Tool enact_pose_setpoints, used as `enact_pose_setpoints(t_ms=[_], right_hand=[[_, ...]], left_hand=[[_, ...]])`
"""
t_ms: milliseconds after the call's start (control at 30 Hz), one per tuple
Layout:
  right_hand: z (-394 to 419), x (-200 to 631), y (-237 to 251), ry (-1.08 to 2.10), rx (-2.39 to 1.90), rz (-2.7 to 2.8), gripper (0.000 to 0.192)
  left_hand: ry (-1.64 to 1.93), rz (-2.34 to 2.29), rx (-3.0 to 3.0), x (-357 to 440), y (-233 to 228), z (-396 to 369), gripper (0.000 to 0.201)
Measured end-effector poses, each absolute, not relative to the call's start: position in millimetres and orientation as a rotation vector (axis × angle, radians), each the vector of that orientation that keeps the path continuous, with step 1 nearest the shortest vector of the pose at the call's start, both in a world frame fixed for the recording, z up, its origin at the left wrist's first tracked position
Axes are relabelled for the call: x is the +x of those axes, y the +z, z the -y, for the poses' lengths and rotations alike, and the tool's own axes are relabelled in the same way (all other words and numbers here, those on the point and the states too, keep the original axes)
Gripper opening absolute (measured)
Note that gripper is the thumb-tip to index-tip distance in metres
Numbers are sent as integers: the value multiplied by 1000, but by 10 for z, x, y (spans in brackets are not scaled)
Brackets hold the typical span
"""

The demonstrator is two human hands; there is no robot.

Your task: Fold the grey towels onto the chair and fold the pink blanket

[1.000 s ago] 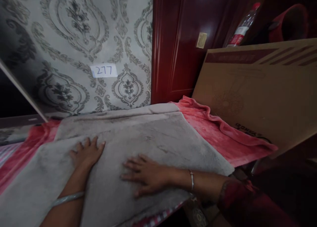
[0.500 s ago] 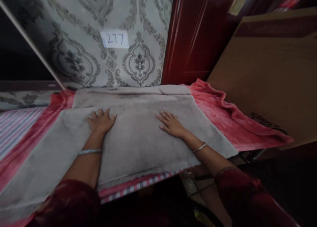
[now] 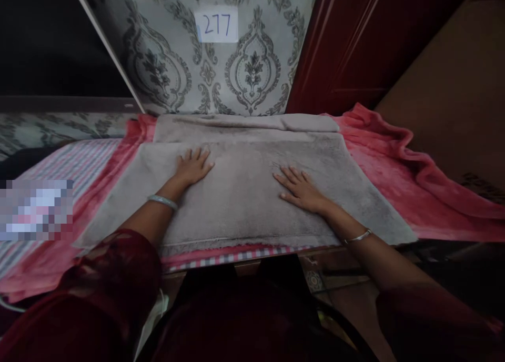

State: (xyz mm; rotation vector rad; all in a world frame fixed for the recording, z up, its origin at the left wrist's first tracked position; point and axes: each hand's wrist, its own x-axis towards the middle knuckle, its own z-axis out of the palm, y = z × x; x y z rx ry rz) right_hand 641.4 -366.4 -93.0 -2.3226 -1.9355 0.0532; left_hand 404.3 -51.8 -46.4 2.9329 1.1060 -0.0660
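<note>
Both palms flat on a folded grey plush cloth.

The grey plush cloth (image 3: 244,193) lies spread on a pink blanket (image 3: 394,178) against the patterned wall. The left hand (image 3: 193,166) and right hand (image 3: 302,189) rest on it, well apart, fingers spread open and flat, gripping nothing. A paper label marked 277 (image 3: 216,24) is on the damask wallpaper (image 3: 165,62); a striped sheet (image 3: 71,162) lies at the left.

Pink blanket (image 3: 398,178) under all. Striped cloth (image 3: 74,164) at left. Paper tag "277" (image 3: 216,23) on patterned wall (image 3: 165,62). Red door (image 3: 355,41) at right.
</note>
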Motion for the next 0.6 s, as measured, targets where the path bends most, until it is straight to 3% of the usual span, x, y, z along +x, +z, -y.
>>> enact_pose_setpoints(t_ms=[400,600], right_hand=[[4114,5930,-761,337,-1996,2103,65],[3471,5634,-494,312,-1844,2093,63]], left_hand=[[87,-537,3138,2738,-733,1121,66],[88,-522,3091,2428,-749,1442,62]])
